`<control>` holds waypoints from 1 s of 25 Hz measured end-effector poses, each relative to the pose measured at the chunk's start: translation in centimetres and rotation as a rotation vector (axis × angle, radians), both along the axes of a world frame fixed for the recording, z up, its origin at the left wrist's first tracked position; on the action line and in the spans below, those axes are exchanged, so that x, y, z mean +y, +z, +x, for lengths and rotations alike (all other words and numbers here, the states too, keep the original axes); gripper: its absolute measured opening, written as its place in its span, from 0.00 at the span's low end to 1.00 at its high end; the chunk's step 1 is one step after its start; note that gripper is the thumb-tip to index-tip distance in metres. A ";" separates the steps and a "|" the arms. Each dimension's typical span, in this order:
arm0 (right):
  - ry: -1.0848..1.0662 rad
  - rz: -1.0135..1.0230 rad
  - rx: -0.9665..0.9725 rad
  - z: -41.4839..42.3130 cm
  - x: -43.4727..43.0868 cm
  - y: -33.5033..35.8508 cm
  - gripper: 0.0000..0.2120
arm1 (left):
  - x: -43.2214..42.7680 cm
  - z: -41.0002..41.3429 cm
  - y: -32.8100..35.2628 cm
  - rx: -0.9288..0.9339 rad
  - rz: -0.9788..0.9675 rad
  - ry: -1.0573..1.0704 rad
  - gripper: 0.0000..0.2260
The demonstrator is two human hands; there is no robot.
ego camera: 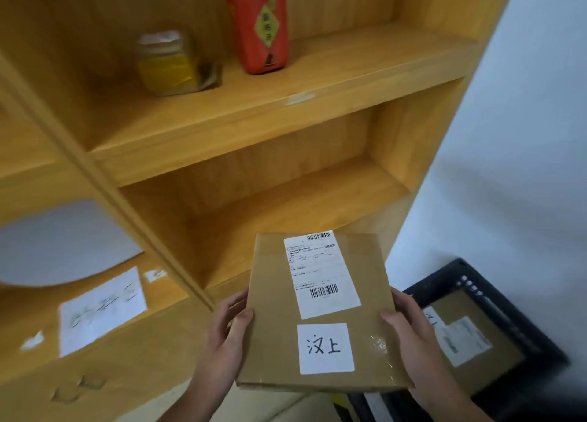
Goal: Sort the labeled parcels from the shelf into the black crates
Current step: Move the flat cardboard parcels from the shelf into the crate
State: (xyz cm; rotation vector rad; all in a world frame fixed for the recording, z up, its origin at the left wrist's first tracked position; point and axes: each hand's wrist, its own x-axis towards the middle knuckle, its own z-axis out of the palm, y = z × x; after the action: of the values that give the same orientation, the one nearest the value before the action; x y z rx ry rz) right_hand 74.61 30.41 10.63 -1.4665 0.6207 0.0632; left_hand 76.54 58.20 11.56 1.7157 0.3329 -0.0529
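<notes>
Before the wooden shelf [254, 116], just left of the black crate [508, 297] that holds one box [470, 320], the flat parcel [273, 294] hangs face-up, its long axis pointing away toward the shelf. The left hand [222, 336] and right hand [413, 336] clamp its side edges, thumbs on top. It seems best to check the handwritten label [325, 348], then lower the parcel flat.

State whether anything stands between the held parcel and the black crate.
Nothing visible does. The parcel, held by the left hand and right hand, is just left of the black crate; a second parcel already lies inside it.
</notes>
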 end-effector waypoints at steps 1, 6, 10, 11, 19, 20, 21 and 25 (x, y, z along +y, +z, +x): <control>-0.036 -0.015 -0.007 0.2 -1.0 0.2 0.16 | -1.2 1.5 -0.1 0.006 0.001 -0.051 0.13; -0.235 -0.076 -0.003 0.9 -4.7 0.0 0.15 | -6.6 9.3 -1.5 0.056 0.000 -0.285 0.12; -0.462 -0.112 0.020 0.5 -6.2 0.3 0.15 | -11.2 14.9 -2.6 0.088 -0.065 -0.492 0.11; -0.523 -0.120 0.031 0.5 -6.3 0.4 0.15 | -12.4 16.5 -2.6 0.096 -0.077 -0.559 0.11; -0.871 -0.137 0.082 -0.3 -5.7 -0.4 0.15 | -19.4 22.5 -3.2 0.099 -0.043 -0.941 0.11; -0.896 -0.135 0.087 -0.5 -5.8 -0.4 0.16 | -20.1 22.6 -3.3 0.097 -0.034 -0.972 0.10; -0.925 -0.132 0.090 -0.8 -6.0 -0.6 0.16 | -21.0 22.6 -3.4 0.101 -0.024 -1.005 0.10; -1.005 -0.126 0.104 -1.9 -7.3 -1.5 0.16 | -24.1 22.4 -3.9 0.114 0.004 -1.080 0.11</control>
State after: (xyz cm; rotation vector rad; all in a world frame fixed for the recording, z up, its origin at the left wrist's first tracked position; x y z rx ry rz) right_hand 72.72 23.06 9.11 -1.1302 1.3992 -0.6935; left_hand 98.92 34.15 7.65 1.7192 -0.5416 -0.9320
